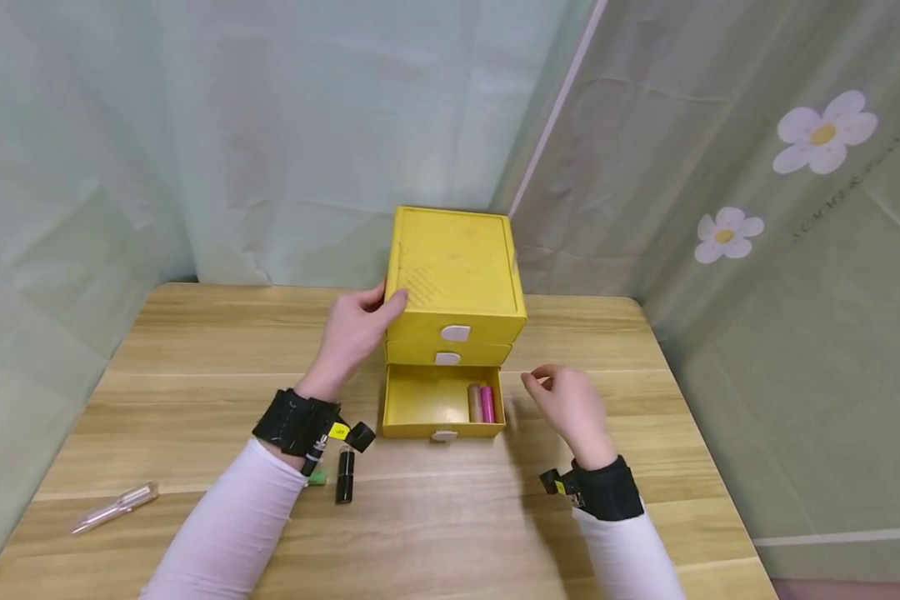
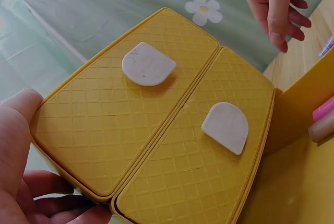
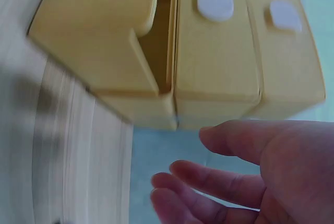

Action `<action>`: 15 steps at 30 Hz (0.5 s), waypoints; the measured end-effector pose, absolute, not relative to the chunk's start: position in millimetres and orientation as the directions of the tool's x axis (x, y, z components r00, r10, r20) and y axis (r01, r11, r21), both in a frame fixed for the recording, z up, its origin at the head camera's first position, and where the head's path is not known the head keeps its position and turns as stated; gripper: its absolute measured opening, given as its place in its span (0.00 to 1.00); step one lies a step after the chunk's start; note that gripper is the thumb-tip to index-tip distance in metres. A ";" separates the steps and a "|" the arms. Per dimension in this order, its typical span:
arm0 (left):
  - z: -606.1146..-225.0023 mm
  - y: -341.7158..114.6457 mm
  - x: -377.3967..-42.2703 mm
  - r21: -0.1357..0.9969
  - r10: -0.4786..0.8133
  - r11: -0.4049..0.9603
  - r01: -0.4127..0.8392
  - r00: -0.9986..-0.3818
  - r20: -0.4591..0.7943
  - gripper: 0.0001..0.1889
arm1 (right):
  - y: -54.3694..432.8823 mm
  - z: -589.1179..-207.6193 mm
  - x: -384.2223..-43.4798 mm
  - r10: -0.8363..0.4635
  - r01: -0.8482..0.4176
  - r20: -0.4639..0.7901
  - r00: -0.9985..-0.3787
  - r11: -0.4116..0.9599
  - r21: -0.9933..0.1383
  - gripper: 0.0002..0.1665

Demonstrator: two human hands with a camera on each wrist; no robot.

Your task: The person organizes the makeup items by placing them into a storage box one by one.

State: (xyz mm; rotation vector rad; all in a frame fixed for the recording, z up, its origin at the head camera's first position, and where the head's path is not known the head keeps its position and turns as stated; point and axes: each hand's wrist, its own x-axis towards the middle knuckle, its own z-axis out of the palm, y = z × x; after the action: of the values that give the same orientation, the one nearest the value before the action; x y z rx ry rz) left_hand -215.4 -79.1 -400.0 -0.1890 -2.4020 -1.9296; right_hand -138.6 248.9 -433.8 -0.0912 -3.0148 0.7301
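A yellow drawer box (image 1: 453,258) with three drawers stands on the wooden table, its lowest drawer (image 1: 427,396) pulled out. In that drawer, against the right wall, lie a pink tube (image 1: 487,404) and a brownish tube (image 1: 475,403). My left hand (image 1: 356,329) grips the box's left side near the front, thumb at the front edge and fingers along the side. Just right of the open drawer, my right hand (image 1: 570,404) hovers with loosely bent fingers and nothing in it. The two upper drawers, with white tabs (image 2: 148,65), are closed.
A black lipstick-like tube (image 1: 345,475) and a small green item (image 1: 317,478), partly hidden by the left wrist, lie in front of the box. A clear slim tube (image 1: 116,508) lies at the table's left. Curtains (image 1: 345,125) hang behind the table.
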 end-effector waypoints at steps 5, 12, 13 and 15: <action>-400.1 -79.2 -216.7 0.965 0.061 0.226 0.132 -0.991 0.121 0.35 | 275.6 -436.3 -135.7 0.121 0.124 -0.036 -0.992 0.886 -0.448 0.24; -401.2 -79.3 -217.4 0.963 0.063 0.236 0.130 -0.991 0.118 0.35 | 304.3 -440.9 -129.3 0.150 0.178 -0.099 -0.984 0.893 -0.413 0.26; -401.2 -79.4 -217.2 0.963 0.067 0.238 0.130 -0.991 0.117 0.35 | 307.4 -441.4 -128.0 0.143 0.176 -0.111 -0.984 0.893 -0.414 0.27; -401.1 -80.1 -216.4 0.963 0.075 0.239 0.126 -0.991 0.111 0.35 | 312.7 -443.8 -125.2 0.124 0.171 -0.136 -0.983 0.893 -0.417 0.27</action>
State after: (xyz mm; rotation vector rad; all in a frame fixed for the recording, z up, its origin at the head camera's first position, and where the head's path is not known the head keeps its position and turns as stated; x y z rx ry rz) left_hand -216.4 -80.1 -401.1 -0.1976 -2.4394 -1.9026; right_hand -125.2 312.7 -443.8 -0.2468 -3.1591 0.7117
